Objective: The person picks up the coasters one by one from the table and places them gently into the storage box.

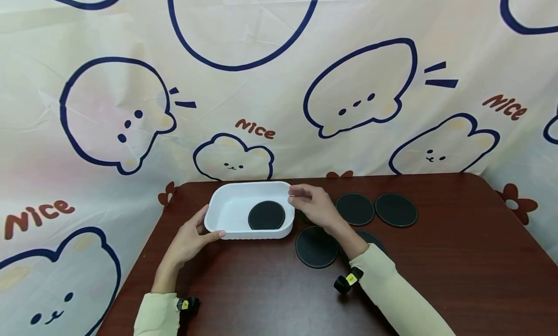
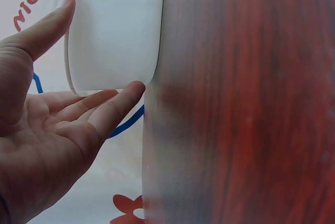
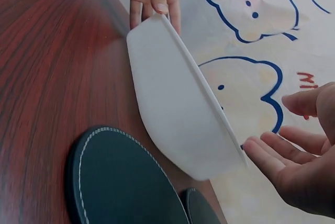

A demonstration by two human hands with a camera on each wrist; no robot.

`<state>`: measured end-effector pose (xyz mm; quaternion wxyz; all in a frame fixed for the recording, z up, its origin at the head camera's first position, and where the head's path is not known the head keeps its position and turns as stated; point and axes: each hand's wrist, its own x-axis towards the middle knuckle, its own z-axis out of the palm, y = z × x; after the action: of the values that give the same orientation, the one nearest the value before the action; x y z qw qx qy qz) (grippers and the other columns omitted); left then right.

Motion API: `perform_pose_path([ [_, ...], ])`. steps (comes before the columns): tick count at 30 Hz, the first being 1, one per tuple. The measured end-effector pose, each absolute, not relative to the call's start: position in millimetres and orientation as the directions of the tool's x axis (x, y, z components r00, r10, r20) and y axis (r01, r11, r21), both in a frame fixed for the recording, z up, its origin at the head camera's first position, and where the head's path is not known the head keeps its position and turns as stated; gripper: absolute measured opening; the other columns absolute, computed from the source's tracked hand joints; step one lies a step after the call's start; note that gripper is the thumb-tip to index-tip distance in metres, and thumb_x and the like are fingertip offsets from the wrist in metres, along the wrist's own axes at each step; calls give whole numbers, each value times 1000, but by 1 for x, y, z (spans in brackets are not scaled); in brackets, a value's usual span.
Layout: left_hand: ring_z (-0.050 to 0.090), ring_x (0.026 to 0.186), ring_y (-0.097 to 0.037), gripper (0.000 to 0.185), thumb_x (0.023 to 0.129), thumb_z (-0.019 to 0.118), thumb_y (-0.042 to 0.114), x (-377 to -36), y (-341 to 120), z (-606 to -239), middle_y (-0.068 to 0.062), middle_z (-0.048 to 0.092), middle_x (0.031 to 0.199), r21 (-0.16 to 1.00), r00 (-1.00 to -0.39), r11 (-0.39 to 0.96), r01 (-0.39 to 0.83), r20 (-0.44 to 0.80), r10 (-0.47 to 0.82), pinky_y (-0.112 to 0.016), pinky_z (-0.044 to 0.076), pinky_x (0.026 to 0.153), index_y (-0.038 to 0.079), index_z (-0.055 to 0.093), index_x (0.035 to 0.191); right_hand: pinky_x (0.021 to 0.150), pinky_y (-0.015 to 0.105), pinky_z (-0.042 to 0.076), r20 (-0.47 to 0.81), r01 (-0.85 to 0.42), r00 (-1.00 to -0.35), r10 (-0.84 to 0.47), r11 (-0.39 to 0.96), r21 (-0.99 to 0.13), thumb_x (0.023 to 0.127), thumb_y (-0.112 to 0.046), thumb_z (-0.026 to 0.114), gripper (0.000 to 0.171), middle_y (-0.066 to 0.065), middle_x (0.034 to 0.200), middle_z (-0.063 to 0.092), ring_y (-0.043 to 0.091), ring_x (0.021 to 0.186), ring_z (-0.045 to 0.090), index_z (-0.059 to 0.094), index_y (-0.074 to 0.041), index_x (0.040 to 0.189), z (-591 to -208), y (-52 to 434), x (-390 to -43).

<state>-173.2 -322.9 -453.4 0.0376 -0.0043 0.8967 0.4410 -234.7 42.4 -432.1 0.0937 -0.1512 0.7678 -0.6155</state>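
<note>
While the white tray (image 1: 226,207) sits on the bench (image 1: 436,278) with one black disc (image 1: 266,215) inside, both hands are open; the left hand (image 1: 189,239) rests straight fingers against its near left end, the right hand (image 1: 314,205) hovers at its right rim. To keep it steady, I judge even pressure from both ends best; four more discs (image 1: 355,209) lie just right of it, so the right wrist should stay lifted over them.
</note>
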Motion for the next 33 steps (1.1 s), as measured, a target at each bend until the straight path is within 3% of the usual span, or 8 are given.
perform_pose_path([
  [6, 59, 141, -45, 103, 94, 85, 34, -174, -323, -454, -25, 43, 167, 791, -997, 611, -37, -70, 31, -54, 55, 110, 13, 22, 172, 110, 46, 57, -32, 5, -923, -383, 73, -997, 106, -19, 69, 52, 24, 151, 61, 33, 136, 66, 56, -1, 152, -435, 63, -237],
  [16, 60, 141, -44, 102, 95, 85, 34, -173, -325, -454, -25, 45, 166, 790, -997, 613, -25, -62, 40, -53, 55, 109, 12, 22, 172, 106, 38, 59, -43, 59, -909, -414, -25, -998, 109, -15, 64, 52, 30, 156, 55, 34, 136, 67, 49, 2, 156, -439, 96, -238],
  [33, 60, 141, -44, 103, 95, 85, 32, -173, -324, -454, -25, 44, 167, 798, -997, 602, -27, -65, 42, -51, 56, 108, 12, 22, 173, 110, 39, 56, -85, 84, -929, -360, 19, -996, 110, -24, 64, 66, 33, 162, 46, 13, 127, 72, 37, 2, 164, -455, 154, -237],
])
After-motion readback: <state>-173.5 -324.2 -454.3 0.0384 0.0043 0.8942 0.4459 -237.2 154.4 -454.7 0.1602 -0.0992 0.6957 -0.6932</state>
